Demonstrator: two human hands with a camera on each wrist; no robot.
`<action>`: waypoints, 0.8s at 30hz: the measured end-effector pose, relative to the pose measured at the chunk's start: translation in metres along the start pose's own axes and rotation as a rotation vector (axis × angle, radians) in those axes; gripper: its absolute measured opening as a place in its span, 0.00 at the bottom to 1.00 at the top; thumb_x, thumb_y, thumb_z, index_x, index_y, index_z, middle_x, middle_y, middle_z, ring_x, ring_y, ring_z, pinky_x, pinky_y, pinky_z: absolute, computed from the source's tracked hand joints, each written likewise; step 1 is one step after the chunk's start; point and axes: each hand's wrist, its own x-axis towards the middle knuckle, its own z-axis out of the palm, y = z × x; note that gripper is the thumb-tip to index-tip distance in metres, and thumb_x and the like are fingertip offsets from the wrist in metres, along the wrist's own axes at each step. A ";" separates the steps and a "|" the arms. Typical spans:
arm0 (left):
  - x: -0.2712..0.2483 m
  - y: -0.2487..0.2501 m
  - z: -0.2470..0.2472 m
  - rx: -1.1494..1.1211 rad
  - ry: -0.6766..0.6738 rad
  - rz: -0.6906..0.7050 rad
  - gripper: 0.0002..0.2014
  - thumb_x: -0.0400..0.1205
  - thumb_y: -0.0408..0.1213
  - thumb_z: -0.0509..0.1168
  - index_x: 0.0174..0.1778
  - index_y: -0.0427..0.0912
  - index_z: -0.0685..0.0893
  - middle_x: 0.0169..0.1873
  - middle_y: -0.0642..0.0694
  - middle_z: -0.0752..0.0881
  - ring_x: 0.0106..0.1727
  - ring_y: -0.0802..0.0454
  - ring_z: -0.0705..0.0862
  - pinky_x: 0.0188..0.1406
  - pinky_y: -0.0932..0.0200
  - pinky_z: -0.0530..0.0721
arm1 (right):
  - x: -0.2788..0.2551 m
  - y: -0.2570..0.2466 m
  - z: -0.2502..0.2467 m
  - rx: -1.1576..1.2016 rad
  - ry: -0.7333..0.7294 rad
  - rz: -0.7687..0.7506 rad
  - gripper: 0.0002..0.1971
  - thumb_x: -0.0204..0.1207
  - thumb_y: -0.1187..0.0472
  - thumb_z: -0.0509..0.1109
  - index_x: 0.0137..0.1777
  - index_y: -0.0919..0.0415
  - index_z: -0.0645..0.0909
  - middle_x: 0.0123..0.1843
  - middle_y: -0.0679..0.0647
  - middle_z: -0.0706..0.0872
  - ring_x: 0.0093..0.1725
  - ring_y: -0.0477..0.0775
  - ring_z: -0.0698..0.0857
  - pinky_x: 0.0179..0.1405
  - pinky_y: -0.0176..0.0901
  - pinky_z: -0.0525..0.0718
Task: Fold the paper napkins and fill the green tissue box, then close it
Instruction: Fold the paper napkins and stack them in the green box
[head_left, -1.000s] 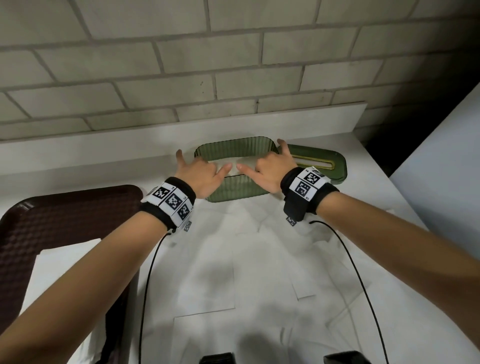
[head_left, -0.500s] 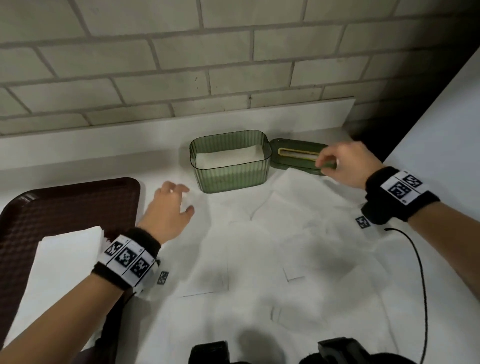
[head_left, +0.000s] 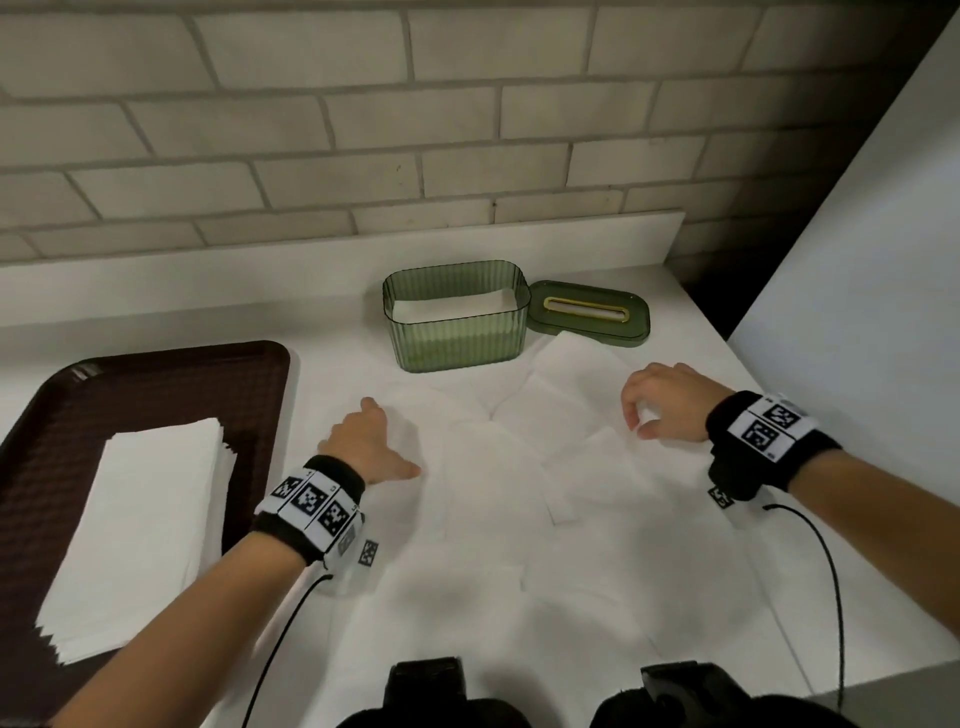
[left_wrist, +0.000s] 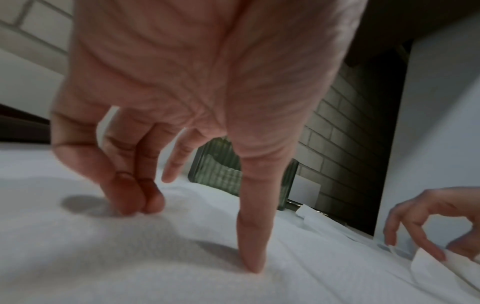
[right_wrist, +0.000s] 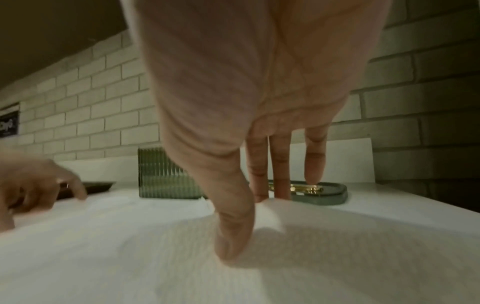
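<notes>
The green tissue box (head_left: 454, 338) stands open at the back of the counter with folded white napkins (head_left: 452, 306) inside. Its green lid (head_left: 589, 312), with a gold slot, lies flat just right of the box. Unfolded napkins (head_left: 493, 493) are spread over the counter in front. My left hand (head_left: 371, 441) presses its fingertips and straight thumb (left_wrist: 253, 263) on a spread napkin. My right hand (head_left: 638, 423) is curled over the right side of the napkins, and its index finger and thumb pinch a raised napkin edge (left_wrist: 426, 261).
A dark brown tray (head_left: 156, 364) at the left holds a stack of flat napkins (head_left: 140, 519). A brick wall with a white ledge (head_left: 311, 260) runs behind. A white panel (head_left: 857, 260) rises at the right, beside the counter's right edge.
Both hands were at the box a second ago. The left hand drew back onto the spread napkins; the right hand went to the lid, then came down onto a napkin.
</notes>
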 end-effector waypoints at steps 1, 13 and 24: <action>0.001 -0.002 0.000 -0.014 -0.003 -0.013 0.53 0.65 0.54 0.80 0.77 0.32 0.59 0.70 0.35 0.74 0.71 0.37 0.75 0.69 0.43 0.77 | -0.002 0.000 -0.004 0.034 0.016 0.001 0.04 0.74 0.55 0.74 0.44 0.46 0.82 0.58 0.45 0.83 0.62 0.51 0.77 0.64 0.50 0.71; 0.003 -0.003 0.010 -0.157 0.110 -0.001 0.25 0.58 0.48 0.82 0.47 0.43 0.83 0.53 0.43 0.78 0.60 0.41 0.75 0.53 0.53 0.77 | -0.017 -0.048 -0.088 0.890 0.528 -0.135 0.06 0.77 0.66 0.74 0.50 0.67 0.81 0.35 0.62 0.84 0.35 0.53 0.80 0.39 0.42 0.80; -0.015 -0.012 -0.007 -0.979 0.056 0.274 0.20 0.66 0.23 0.79 0.47 0.43 0.77 0.52 0.50 0.80 0.49 0.51 0.79 0.44 0.60 0.79 | 0.010 -0.135 -0.051 1.629 0.542 0.015 0.10 0.80 0.71 0.68 0.45 0.55 0.75 0.41 0.64 0.87 0.38 0.58 0.84 0.37 0.46 0.82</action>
